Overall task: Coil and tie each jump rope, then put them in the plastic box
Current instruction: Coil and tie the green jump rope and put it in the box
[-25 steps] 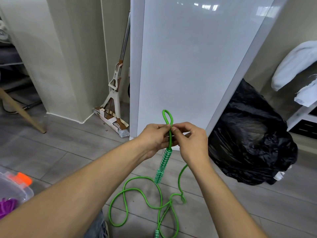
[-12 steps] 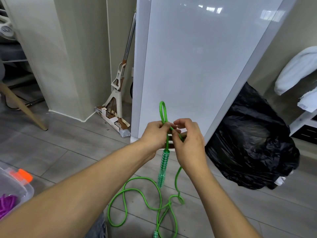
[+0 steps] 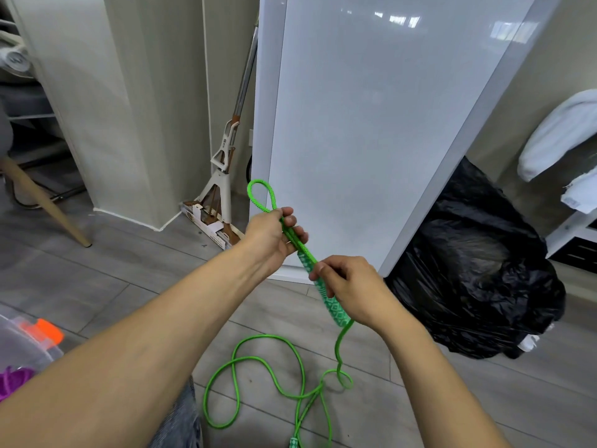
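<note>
A bright green jump rope (image 3: 274,379) trails in loose curves over the grey floor. My left hand (image 3: 271,234) pinches a doubled stretch of it, and a small loop (image 3: 260,195) stands above the fingers. My right hand (image 3: 352,286) grips the rope's patterned green handle (image 3: 332,305), which slants down to the right between the two hands. The second handle (image 3: 293,442) lies at the bottom edge. At the far left sits the clear plastic box (image 3: 19,347) with an orange latch; a purple rope (image 3: 13,381) lies inside it.
A tall white panel (image 3: 371,124) leans upright straight ahead. A stuffed black rubbish bag (image 3: 478,286) sits to its right, and a squeeze mop (image 3: 223,176) leans to its left. A wooden chair leg (image 3: 42,202) stands at the left. White cloth (image 3: 555,134) hangs at the right.
My right hand has dropped away from my left and slid down onto the handle, tilting it to the right. The loop above my left hand has shifted left.
</note>
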`<state>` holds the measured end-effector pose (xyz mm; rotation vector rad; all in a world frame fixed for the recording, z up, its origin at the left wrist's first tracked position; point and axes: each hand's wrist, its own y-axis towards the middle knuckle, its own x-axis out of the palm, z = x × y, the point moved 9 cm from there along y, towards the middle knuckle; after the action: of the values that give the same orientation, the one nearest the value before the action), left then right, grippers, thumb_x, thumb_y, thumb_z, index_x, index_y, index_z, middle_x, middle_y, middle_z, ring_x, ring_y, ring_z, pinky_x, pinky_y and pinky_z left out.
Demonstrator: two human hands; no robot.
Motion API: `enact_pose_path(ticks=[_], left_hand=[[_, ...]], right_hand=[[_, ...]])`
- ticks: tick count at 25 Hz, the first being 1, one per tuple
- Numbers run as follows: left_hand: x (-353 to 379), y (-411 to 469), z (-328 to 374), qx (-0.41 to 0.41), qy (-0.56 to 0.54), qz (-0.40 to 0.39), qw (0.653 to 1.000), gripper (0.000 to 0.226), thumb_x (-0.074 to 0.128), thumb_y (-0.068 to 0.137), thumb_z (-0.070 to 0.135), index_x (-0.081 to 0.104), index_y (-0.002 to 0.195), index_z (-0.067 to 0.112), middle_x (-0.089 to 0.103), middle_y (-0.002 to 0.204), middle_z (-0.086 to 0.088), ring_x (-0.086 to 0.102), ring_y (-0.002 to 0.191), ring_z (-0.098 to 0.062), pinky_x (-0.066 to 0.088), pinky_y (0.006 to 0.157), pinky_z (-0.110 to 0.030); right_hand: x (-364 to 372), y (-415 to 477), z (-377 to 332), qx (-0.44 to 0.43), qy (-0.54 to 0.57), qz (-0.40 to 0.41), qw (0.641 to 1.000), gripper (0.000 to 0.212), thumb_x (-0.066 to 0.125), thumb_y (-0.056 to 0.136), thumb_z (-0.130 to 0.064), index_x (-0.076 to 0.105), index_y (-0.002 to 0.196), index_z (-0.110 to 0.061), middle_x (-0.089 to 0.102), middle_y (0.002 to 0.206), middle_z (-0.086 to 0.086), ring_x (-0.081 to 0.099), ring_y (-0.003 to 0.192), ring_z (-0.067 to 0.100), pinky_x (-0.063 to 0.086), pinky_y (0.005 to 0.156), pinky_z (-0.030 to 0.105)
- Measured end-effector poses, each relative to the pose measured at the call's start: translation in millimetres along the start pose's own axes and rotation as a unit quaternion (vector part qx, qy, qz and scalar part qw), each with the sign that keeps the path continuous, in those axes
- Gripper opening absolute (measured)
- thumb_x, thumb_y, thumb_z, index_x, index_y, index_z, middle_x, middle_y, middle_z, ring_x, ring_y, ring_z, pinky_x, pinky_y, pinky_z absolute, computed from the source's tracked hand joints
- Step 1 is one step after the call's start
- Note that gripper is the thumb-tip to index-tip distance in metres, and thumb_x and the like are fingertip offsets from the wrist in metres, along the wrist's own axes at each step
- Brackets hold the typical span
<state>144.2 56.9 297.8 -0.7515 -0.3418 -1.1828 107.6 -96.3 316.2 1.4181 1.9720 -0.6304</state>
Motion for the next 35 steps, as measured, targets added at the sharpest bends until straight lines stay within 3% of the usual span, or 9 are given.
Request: enact_pose_path(ticks=[2,5,9,11,21,25,30,33,35], left_hand=[[-8.9,10.3,11.8,0.024,0.014,0.015,1.000,0.027,0.028,0.105,0.010,0.047,0.086,0.011,0.035,0.052,0.002,0.029,0.034,-0.009,0.032,0.037,-0.017],[-18.7,21.7,29.7,0.105,0.197,0.028,0.974,0.028,0.028,0.105,0.013,0.047,0.085,0.013,0.033,0.062,0.000,0.025,0.036,-0.009,0.023,0.038,-0.017],[-15.1,14.1,52.3,0.210,0.530,0.058,0.820,0.029,0.030,0.105,0.021,0.056,0.094,0.014,0.053,0.079,-0.001,0.047,0.062,-0.016,0.037,0.055,-0.030],[-8.7,6.9,53.7,0.230,0.573,0.044,0.786,0.029,0.030,0.105,0.022,0.057,0.100,0.013,0.058,0.083,0.001,0.051,0.066,-0.015,0.038,0.057,-0.030],[45.0,-39.8,-38.6,0.038,0.415,-0.271,0.868,0.030,0.039,0.107,0.023,0.057,0.113,0.000,0.077,0.102,-0.007,0.028,0.053,-0.019,0.024,0.050,-0.027],[51.8,-44.1,-48.3,-0.005,0.350,-0.282,0.893,0.030,0.041,0.105,0.023,0.066,0.111,0.007,0.074,0.089,-0.006,0.030,0.052,-0.015,0.025,0.049,-0.024],[50.5,-53.7,-64.1,-0.053,0.384,-0.319,0.865,0.026,0.038,0.107,0.024,0.060,0.099,0.012,0.052,0.068,0.003,0.029,0.049,-0.011,0.024,0.048,-0.022],[50.5,-56.9,-65.9,-0.073,0.356,-0.305,0.880,0.022,0.036,0.107,0.019,0.053,0.096,0.010,0.051,0.061,0.001,0.046,0.054,-0.016,0.042,0.051,-0.025],[50.7,-57.8,-65.7,-0.094,0.284,-0.292,0.908,0.021,0.037,0.107,0.014,0.052,0.096,0.004,0.055,0.062,-0.005,0.064,0.068,-0.028,0.058,0.070,-0.039]], right_hand=[[-4.2,-3.3,5.8,-0.001,-0.014,-0.044,0.999,0.027,0.052,0.101,-0.036,0.073,0.087,-0.025,0.058,0.065,-0.001,0.046,0.047,0.003,0.036,0.049,0.017],[-23.5,-5.0,20.2,0.012,-0.073,-0.033,0.997,0.022,0.057,0.098,-0.036,0.072,0.087,-0.025,0.059,0.067,-0.002,0.053,0.061,0.012,0.042,0.059,0.027],[-70.3,-7.8,30.6,0.016,-0.134,0.093,0.987,0.019,0.059,0.097,-0.039,0.070,0.090,-0.025,0.056,0.064,-0.007,0.051,0.062,0.009,0.038,0.054,0.027],[-84.3,-12.3,29.7,0.007,-0.129,0.143,0.981,0.018,0.058,0.097,-0.040,0.068,0.089,-0.026,0.054,0.060,-0.007,0.051,0.059,0.012,0.039,0.054,0.030],[-84.1,-16.3,7.3,-0.013,-0.023,0.269,0.963,0.020,0.055,0.100,-0.037,0.066,0.091,-0.022,0.048,0.054,-0.005,0.044,0.053,0.014,0.037,0.053,0.033],[-92.7,-18.4,14.8,0.002,-0.007,0.302,0.953,0.020,0.056,0.099,-0.035,0.067,0.090,-0.021,0.054,0.057,-0.004,0.050,0.057,0.018,0.044,0.057,0.037],[-87.7,-17.8,13.6,0.006,-0.020,0.301,0.954,0.017,0.056,0.098,-0.034,0.066,0.091,-0.023,0.056,0.059,-0.005,0.052,0.058,0.015,0.046,0.058,0.035],[-86.5,-20.7,13.9,0.015,-0.027,0.314,0.949,0.022,0.056,0.098,-0.042,0.064,0.090,-0.023,0.058,0.064,-0.008,0.055,0.063,0.014,0.045,0.059,0.034],[-89.4,-21.4,16.8,0.033,-0.038,0.323,0.945,0.025,0.057,0.097,-0.046,0.062,0.089,-0.023,0.058,0.068,-0.009,0.055,0.065,0.013,0.041,0.059,0.032]])
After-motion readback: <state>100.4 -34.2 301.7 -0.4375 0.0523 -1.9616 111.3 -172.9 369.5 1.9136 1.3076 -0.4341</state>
